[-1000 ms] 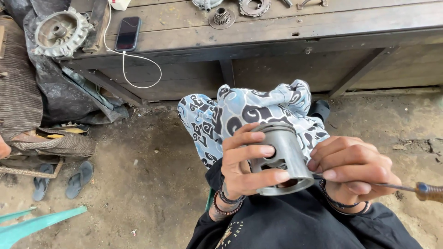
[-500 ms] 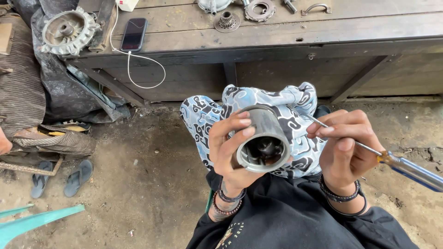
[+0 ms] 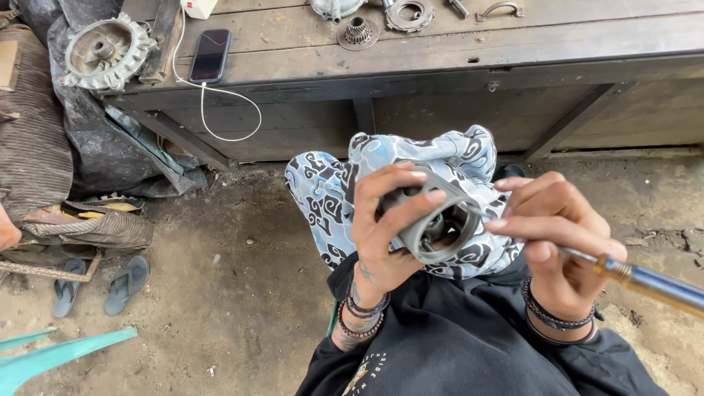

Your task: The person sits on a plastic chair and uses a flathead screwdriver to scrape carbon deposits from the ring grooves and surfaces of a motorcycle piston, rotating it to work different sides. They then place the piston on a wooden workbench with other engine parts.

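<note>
At centre frame, left hand (image 3: 385, 227) is gripping grey metal cylinder (image 3: 433, 220), open end facing camera, axis tilting lower right; right hand (image 3: 554, 238) is pinching screwdriver (image 3: 645, 282), shaft running lower right to upper left into it.

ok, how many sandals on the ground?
2: both sandals lie side by side on the dirt at lower left, one left of the other. More may be hidden.

The cylinder (image 3: 438, 224) at centre is dull grey cast metal. The screwdriver (image 3: 645, 282) at right has a glossy shaft and translucent plastic handle. The bench (image 3: 440, 44) on top is worn, matt wood.
</note>
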